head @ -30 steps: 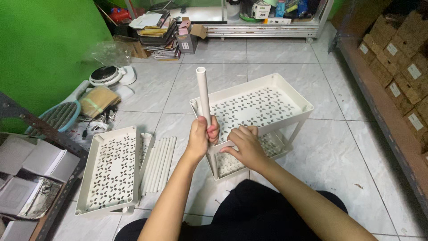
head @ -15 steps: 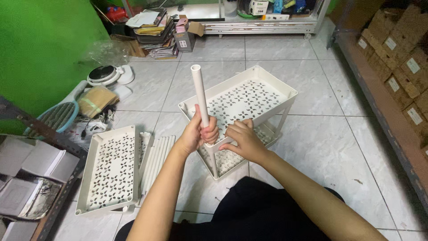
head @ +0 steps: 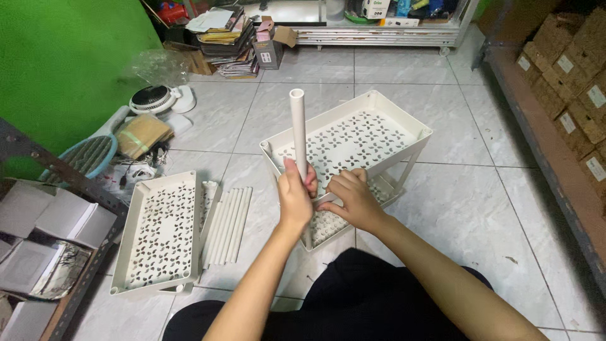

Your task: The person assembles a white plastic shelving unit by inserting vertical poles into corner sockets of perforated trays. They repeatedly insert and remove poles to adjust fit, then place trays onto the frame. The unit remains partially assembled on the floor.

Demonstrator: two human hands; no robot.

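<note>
Centre frame, the left hand (head: 295, 196) was clamped around a white plastic tube (head: 298, 132), held upright with its lower end at the near corner of the white perforated plastic shelf rack (head: 404, 126). The right hand (head: 351, 201) sat just beside it, fingers curled on the rack's near rim by the tube base, gripping or bracing; exact grip hard to tell. The rack already stood as two stacked perforated trays joined by short posts, the far-right post visible under the upper tray, so part of the assembly looked done. The tube in hand looked to be at or just in its corner socket; whether it was fully seated could not be told, the hands covered the joint. Left to do, judging by loose parts: a third white perforated tray (head: 161, 233) lay flat on the tiled floor (head: 492, 208) at lower left, not attached, and a bundle of spare white tubes (head: 228, 224) lay just beside it, touching its right edge. So roughly midway: lower tiers up, upper posts and last tray not yet on. Clutter of boxes and a small white fan (head: 154, 100) at upper left, well apart.
</note>
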